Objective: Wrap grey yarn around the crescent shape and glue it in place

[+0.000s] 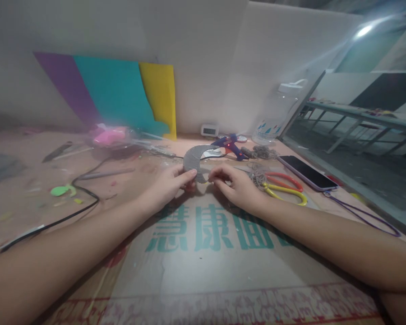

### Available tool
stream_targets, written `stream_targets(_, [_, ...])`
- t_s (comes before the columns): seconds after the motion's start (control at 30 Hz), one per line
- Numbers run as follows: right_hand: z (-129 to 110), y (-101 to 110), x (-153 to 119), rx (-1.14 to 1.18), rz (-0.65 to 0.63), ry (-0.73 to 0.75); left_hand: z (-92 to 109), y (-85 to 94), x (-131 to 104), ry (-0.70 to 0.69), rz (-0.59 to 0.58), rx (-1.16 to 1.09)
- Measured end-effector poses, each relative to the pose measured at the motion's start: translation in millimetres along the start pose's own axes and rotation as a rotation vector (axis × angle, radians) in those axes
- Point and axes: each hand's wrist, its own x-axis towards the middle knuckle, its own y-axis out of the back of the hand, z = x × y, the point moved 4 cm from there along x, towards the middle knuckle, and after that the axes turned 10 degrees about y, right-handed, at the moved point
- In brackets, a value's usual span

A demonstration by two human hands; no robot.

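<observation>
A grey crescent (191, 159), its surface lined as if wound with yarn, is held up above the table. My left hand (176, 183) grips its left lower side between thumb and fingers. Close to the crescent's lower tip is my right hand (232, 183), its thumb and fingertips pinched together; what they hold, if anything, is too small to make out. Behind the crescent lies a blue glue gun (230, 143) with a small red light. A tangle of grey yarn (257, 176) and scissors with red and yellow handles (286, 188) are just right of my right hand.
A phone (307, 173) with a purple strap lies at the right, a clear bottle (274, 113) behind it. A small digital timer (209, 130) stands at the back. Coloured sheets (111, 90) lean on the wall. A black cable (64, 214) and scraps lie at left.
</observation>
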Motion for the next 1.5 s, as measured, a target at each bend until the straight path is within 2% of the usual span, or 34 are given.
stream_targets(0.2, [-7,6,-1,-0.034,0.063,0.116,-5,3.3,4,0.001,0.012,-0.06])
stream_targets(0.3, [-15,6,-1,-0.148,0.019,0.219,-6,4.2,4,0.019,0.012,-0.088])
stream_targets(0.4, [-22,5,0,-0.248,-0.022,0.294,-5,2.3,3,0.045,-0.025,-0.141])
stream_targets(0.6, [-27,8,-1,-0.274,0.045,0.404,-5,-3.6,1,0.087,-0.111,-0.188])
stream_targets(0.87, [-23,8,-2,-0.277,0.046,0.409,-6,-0.6,3,0.116,-0.079,-0.218])
stream_targets(1.13, [-25,10,0,-0.296,0.035,0.419,-7,-2.9,2,0.127,-0.112,-0.225])
stream_targets(1.3, [-22,13,1,-0.307,0.083,0.424,-6,-3.5,1,0.115,-0.117,-0.175])
stream_targets(1.4, [-25,18,5,-0.267,0.097,0.374,-6,-3.6,1,0.075,-0.124,-0.158])
stream_targets(1.5, [-38,35,15,-0.225,0.173,0.277,-10,-3.4,0,0.08,-0.133,-0.206])
